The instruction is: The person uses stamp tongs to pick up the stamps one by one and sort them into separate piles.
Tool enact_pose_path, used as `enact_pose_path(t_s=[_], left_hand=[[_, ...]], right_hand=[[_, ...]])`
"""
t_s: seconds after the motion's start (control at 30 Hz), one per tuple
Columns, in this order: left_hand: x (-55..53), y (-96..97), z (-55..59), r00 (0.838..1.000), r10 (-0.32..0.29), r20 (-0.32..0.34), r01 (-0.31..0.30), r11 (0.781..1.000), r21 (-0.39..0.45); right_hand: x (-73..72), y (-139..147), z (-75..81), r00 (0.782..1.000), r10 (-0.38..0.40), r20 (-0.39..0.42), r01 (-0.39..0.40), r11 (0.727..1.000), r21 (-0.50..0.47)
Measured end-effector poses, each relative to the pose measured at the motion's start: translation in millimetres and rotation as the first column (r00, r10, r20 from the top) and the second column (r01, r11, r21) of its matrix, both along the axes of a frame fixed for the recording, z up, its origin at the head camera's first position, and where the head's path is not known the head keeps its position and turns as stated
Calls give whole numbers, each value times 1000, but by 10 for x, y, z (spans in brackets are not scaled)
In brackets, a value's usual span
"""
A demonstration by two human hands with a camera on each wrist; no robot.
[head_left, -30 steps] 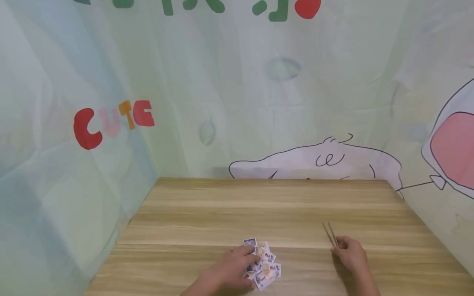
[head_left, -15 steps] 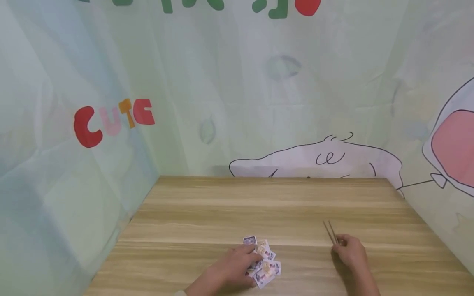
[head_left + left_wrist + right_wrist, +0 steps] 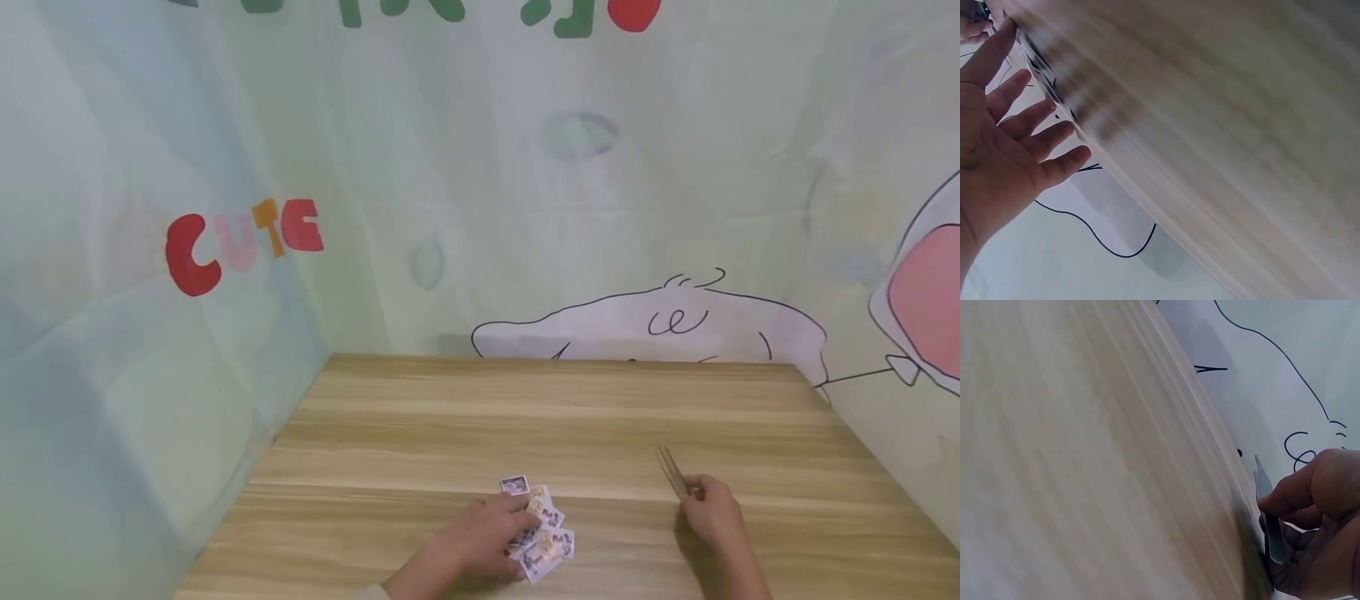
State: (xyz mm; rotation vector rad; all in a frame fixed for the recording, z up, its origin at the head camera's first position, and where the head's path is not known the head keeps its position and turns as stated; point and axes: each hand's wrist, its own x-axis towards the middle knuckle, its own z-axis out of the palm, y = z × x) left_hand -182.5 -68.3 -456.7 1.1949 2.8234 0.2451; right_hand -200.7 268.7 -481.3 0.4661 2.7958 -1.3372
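Observation:
In the head view my left hand lies over a loose, overlapping pile of small white-bordered printed papers that look like stamps. Its fingers are spread and fairly straight, their tips touching the pile; some pieces are hidden beneath it. One darker stamp sits just beyond the fingertips. The left wrist view shows the open palm with the thin edges of the stamps at the fingers. Over to the right, my right hand pinches metal tweezers between thumb and fingers, tips pointing away and slightly left.
A wood-grain table carries everything. Behind it and at its left and right hang pale printed cloths with cartoon drawings and coloured letters. The back cloth meets the table's far edge.
The tweezers' tips have come closer together. The darker stamp at the far end of the pile has turned slightly and shows more clearly beyond my left fingers. The head view has shifted a little.

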Motion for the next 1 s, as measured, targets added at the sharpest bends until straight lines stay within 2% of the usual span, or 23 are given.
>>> enact_pose_path(t_s=[0.3, 0.6, 0.83, 1.0], left_hand=[[-18, 26, 4, 1000, 12, 20, -12, 1000, -24], [-31, 33, -25, 999, -21, 43, 21, 1000, 2], [-32, 36, -30, 996, -2, 89, 1, 1000, 18], [-14, 55, -40, 998, 7, 67, -9, 1000, 26]], right_hand=[[82, -23, 80, 999, 9, -45, -11, 999, -41], [157, -24, 81, 999, -4, -39, 2, 998, -58], [165, -5, 64, 999, -35, -25, 33, 996, -80], [216, -2, 36, 997, -27, -72, 21, 997, -71]])
